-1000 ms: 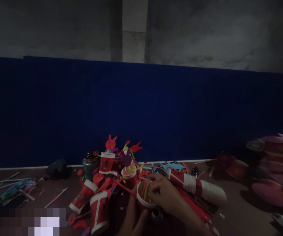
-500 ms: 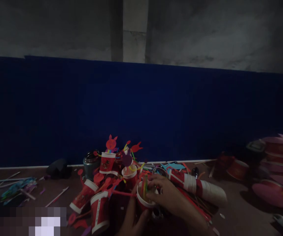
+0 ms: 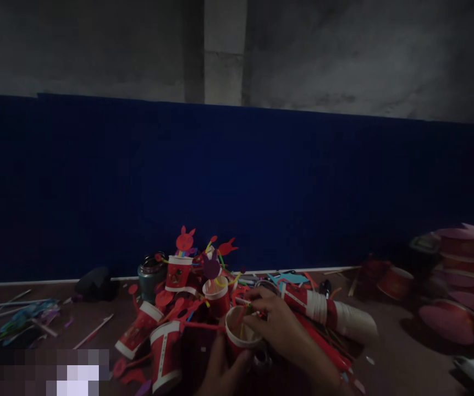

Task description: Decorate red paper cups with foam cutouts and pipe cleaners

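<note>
One cup (image 3: 236, 339) in snug left grip (image 3: 220, 375)

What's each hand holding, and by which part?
Left hand: red paper cup, by the outside of its wall, below the rim. Right hand: at the thin strips in the cup's mouth; whether it grips them, can't tell.

Legible text: none. Red paper cup (image 3: 166, 352), tilted, left of middle, well forward of the far edge of the table (image 3: 389, 330): white strip down the side, column of small dark marks, too small to read. Stack of red paper cups (image 3: 336, 316), lying right of middle: similar strip, equally unreadable. Upright paper cup (image 3: 178, 273), toward far edge: dark printed motif, indistinct.
</note>
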The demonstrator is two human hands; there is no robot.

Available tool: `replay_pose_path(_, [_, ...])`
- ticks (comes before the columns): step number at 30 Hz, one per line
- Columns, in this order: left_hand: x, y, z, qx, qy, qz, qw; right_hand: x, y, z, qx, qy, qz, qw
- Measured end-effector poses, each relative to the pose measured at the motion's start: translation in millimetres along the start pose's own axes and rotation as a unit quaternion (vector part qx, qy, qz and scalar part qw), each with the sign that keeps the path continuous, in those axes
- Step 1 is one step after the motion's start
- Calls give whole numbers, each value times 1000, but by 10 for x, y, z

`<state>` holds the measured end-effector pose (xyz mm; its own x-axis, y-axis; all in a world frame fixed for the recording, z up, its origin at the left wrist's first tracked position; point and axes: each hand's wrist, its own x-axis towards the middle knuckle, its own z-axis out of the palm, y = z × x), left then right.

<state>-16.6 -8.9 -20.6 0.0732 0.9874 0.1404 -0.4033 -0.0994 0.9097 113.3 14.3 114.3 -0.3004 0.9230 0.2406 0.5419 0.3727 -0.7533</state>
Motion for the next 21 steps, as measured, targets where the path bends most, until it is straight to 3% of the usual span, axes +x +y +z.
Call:
replay_pose_path(4, [-11,47,40,-25,-9,-1,1000,4,-27,1,6,-2,-4,1000])
replay_pose_path(8, [-9,118,51,9,18,5,1000,8,-7,-1,27,-20,-9,999])
replay_pose_path(12, [10,138,46,16,48,-13,999,-9,44,-41,25,1,0,1000])
replay_pose_path(14, [25,140,47,11,70,-20,997,-39,48,-82,10,7,7,1000])
replay_pose_path(17, [50,155,50,-2,81,-32,996,-104,31,-131,-41,-30,15,999])
replay_pose_path(21, [89,182,43,14,92,0,996,-145,35,-98,-112,-60,26,992])
